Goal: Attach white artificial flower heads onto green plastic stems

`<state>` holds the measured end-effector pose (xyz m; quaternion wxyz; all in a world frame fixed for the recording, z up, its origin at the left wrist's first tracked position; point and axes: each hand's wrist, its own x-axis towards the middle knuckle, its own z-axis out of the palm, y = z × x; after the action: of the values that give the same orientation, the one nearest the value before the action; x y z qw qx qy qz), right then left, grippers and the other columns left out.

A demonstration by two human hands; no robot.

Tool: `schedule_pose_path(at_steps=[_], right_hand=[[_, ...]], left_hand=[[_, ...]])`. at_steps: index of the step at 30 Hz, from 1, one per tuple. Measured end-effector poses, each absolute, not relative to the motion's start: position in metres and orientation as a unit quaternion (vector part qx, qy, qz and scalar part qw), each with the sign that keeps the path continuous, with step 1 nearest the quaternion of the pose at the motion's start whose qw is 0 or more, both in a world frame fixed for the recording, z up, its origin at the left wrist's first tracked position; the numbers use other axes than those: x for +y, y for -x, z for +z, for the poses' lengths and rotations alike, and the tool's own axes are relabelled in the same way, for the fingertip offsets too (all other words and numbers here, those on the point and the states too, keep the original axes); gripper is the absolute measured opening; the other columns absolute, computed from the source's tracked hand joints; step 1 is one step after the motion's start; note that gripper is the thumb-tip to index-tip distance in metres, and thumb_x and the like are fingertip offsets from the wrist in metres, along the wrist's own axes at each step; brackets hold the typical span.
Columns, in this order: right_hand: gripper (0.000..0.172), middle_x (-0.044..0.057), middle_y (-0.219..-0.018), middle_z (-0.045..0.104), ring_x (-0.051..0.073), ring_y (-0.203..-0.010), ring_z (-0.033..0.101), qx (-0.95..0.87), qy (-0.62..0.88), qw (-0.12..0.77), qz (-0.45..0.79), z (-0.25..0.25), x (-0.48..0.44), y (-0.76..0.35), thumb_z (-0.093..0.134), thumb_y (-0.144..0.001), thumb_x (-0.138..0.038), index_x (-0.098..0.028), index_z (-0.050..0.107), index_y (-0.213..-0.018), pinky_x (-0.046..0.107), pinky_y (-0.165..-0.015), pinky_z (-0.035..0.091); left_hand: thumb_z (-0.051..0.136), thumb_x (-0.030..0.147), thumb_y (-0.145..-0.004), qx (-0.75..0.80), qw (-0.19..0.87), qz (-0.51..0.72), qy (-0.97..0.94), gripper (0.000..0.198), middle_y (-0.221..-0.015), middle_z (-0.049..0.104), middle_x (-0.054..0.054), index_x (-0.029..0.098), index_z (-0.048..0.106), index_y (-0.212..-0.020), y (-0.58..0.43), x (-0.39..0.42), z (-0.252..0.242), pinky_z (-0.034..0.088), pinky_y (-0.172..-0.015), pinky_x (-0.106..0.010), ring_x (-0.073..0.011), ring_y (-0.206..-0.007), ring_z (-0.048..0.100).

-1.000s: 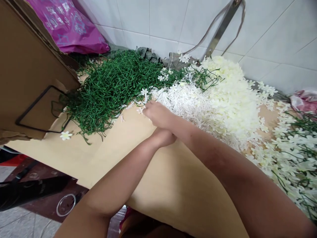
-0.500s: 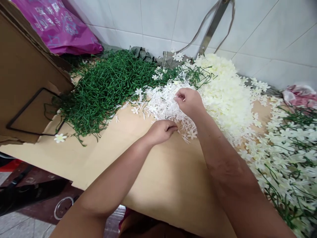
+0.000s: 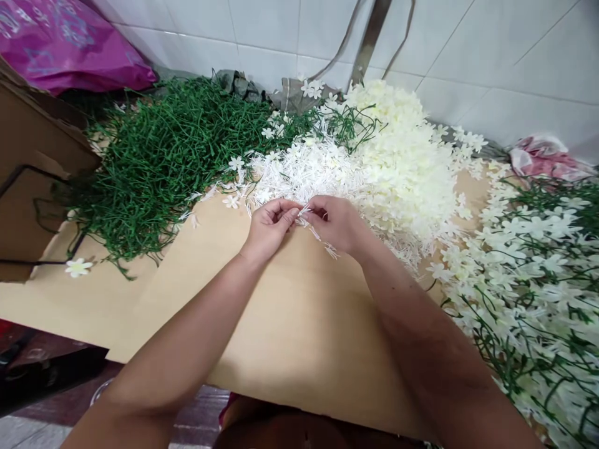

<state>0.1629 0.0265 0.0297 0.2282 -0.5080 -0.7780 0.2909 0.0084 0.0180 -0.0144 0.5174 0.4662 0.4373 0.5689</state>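
My left hand [image 3: 272, 227] and my right hand [image 3: 331, 221] meet fingertip to fingertip over the cardboard sheet [image 3: 299, 324]. Thin white strands [image 3: 305, 211] show between the fingertips, pinched by my right thumb and finger. The left thumb and forefinger are pressed together right beside them; whatever they grip is too small to make out. Just beyond both hands lies a heap of white stamen-like pieces [image 3: 304, 168]. A few loose white strands [image 3: 330, 249] rest under the right hand.
Green stems [image 3: 178, 137] are piled at the left, cream petals [image 3: 397, 156] at the centre right. Flowers on stems [image 3: 538, 280] cover the right side. A cardboard box [image 3: 32, 156] and purple bag [image 3: 79, 43] stand left; a tiled wall [image 3: 266, 31] rises behind.
My right hand has come down from the white heap to my left hand, and the two now touch or nearly touch. The whole view has shifted, with things sitting farther left.
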Motion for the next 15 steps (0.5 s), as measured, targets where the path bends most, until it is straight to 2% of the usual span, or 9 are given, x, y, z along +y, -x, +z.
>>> schedule_pose_path(at_steps=[3, 6, 11, 15], right_hand=[[0.006, 0.002, -0.079, 0.059, 0.011, -0.063, 0.048, -0.788, 0.508, 0.239, 0.252, 0.024, 0.025, -0.157, 0.06, -0.08, -0.02, -0.016, 0.061, -0.084, 0.026, -0.064, 0.038], [0.023, 0.008, -0.101, 0.061, 0.014, -0.071, 0.054, -0.801, 0.493, 0.262, 0.218, 0.018, 0.025, -0.155, 0.059, -0.079, -0.016, -0.016, 0.061, -0.102, 0.03, -0.071, 0.043], [0.015, 0.005, -0.089, 0.063, 0.015, -0.075, 0.058, -0.792, 0.467, 0.306, 0.248, 0.008, 0.029, -0.159, 0.055, -0.081, -0.015, -0.017, 0.064, -0.092, 0.028, -0.07, 0.046], [0.006, 0.001, -0.077, 0.062, 0.012, -0.069, 0.056, -0.751, 0.472, 0.34, 0.311, 0.003, 0.032, -0.16, 0.06, -0.079, -0.021, -0.018, 0.063, -0.082, 0.027, -0.067, 0.045]], left_hand=[[0.081, 0.031, -0.063, 0.457, 0.518, 0.569, -0.447, 0.022, -0.057, 0.059, 0.002, 0.016, 0.067, -0.07, -0.009, 0.019, -0.016, 0.037, -0.047, -0.019, -0.0065, -0.05, 0.048], [0.08, 0.029, -0.064, 0.466, 0.508, 0.574, -0.442, 0.021, -0.057, 0.058, 0.003, 0.015, 0.066, -0.069, -0.008, 0.02, -0.017, 0.036, -0.047, -0.018, -0.0051, -0.048, 0.045], [0.079, 0.028, -0.065, 0.462, 0.505, 0.57, -0.455, 0.02, -0.059, 0.057, 0.004, 0.016, 0.064, -0.073, -0.008, 0.019, -0.014, 0.037, -0.049, -0.018, -0.0055, -0.051, 0.047], [0.078, 0.026, -0.065, 0.458, 0.506, 0.572, -0.455, 0.019, -0.06, 0.057, 0.004, 0.017, 0.064, -0.075, -0.008, 0.018, -0.012, 0.039, -0.052, -0.018, -0.0059, -0.053, 0.049]])
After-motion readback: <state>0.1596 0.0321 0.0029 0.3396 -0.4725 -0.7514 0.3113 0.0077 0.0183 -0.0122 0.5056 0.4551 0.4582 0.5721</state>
